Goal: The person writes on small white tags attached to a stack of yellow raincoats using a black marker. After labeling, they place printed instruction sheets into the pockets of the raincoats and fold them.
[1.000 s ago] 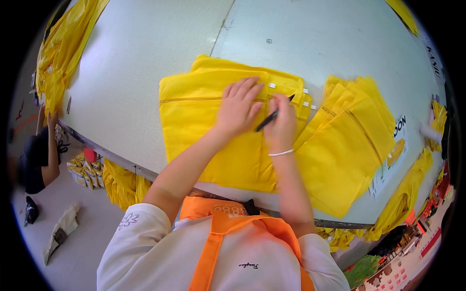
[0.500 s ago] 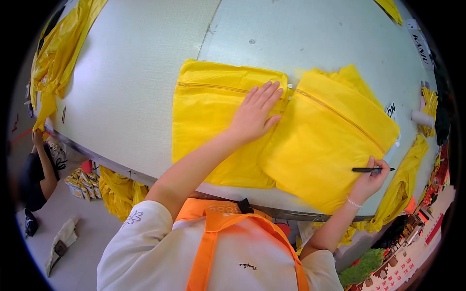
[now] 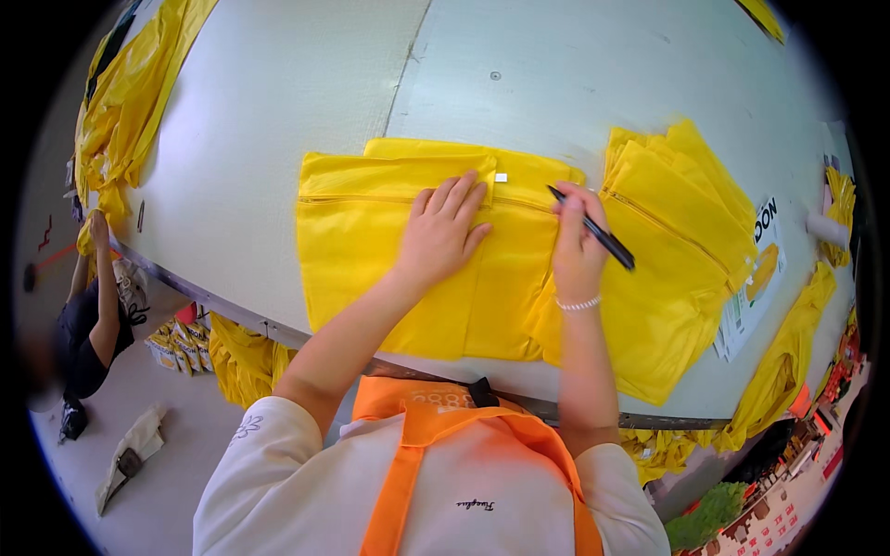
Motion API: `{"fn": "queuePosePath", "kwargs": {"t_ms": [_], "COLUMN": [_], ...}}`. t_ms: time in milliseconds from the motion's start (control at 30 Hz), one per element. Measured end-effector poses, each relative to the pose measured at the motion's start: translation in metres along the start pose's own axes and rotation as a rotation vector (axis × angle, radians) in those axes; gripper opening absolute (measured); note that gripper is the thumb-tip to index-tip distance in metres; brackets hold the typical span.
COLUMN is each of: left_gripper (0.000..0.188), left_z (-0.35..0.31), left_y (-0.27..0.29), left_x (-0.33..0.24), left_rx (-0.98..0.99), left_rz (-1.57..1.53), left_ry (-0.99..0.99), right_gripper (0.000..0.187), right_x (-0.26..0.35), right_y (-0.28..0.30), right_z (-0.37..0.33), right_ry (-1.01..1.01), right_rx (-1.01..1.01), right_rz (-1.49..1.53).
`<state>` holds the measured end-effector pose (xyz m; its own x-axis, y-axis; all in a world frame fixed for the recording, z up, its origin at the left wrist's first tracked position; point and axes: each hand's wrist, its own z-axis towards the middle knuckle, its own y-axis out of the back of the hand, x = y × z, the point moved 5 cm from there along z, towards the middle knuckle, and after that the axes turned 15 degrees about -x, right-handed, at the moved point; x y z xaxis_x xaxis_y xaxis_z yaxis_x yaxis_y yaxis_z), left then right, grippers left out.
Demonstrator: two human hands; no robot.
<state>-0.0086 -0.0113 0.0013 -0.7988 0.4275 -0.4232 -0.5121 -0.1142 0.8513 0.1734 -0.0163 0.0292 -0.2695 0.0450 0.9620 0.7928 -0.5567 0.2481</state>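
My left hand point(image 3: 445, 227) lies flat, fingers stretched, on a yellow zippered fabric piece point(image 3: 371, 269). That piece partly covers a second yellow zippered piece point(image 3: 510, 296), whose zipper and a small white label point(image 3: 501, 177) show just right of my left fingertips. My right hand point(image 3: 581, 246) is closed around a black marker pen point(image 3: 607, 243), whose thin end points up and left over the second piece. Whether the pen touches the fabric I cannot tell. Beside my right wrist lies a fanned pile of yellow zippered pieces point(image 3: 667, 296).
Printed sheets point(image 3: 742, 310) stick out from under the right pile. A yellow strip of fabric point(image 3: 779, 347) and a white spool point(image 3: 827, 230) lie at the table's right. Yellow fabric point(image 3: 144, 93) covers the far left edge, where another person's hand point(image 3: 97, 227) holds some.
My left hand has slid left with the top piece, baring another zippered piece and its label. My right hand has moved left from the right pile, and the pen now points up-left.
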Motion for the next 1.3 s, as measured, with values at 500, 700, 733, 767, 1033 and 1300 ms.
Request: {"fn": "queuePosePath", "kwargs": {"t_ms": [500, 700, 733, 767, 1033, 1300], "left_gripper": [0.034, 0.033, 0.033, 0.033, 0.032, 0.032], "left_z": [0.009, 0.009, 0.008, 0.009, 0.007, 0.007], "left_y": [-0.012, -0.013, -0.013, -0.013, -0.011, 0.01], "left_x": [0.012, 0.012, 0.012, 0.013, 0.016, 0.024], "left_rx": [-0.162, -0.182, -0.185, -0.189, -0.184, -0.46], "left_rz": [0.062, 0.065, 0.07, 0.075, -0.031, -0.373], "left_ry": [-0.061, -0.069, -0.068, -0.069, -0.016, 0.059], "right_gripper": [0.018, 0.017, 0.017, 0.017, 0.013, 0.023], "right_x": [-0.038, -0.035, -0.034, -0.033, -0.02, -0.005], "right_y": [-0.057, -0.059, -0.06, -0.06, -0.047, -0.069], "right_z": [-0.007, -0.007, -0.006, -0.006, -0.03, -0.084], "right_ry": [0.143, 0.199, 0.187, 0.175, 0.026, 0.123], "right_rx": [-0.032, -0.012, 0.0, 0.011, -0.007, 0.205], "right_rz": [-0.117, -0.14, -0.139, -0.137, -0.046, -0.173]}}
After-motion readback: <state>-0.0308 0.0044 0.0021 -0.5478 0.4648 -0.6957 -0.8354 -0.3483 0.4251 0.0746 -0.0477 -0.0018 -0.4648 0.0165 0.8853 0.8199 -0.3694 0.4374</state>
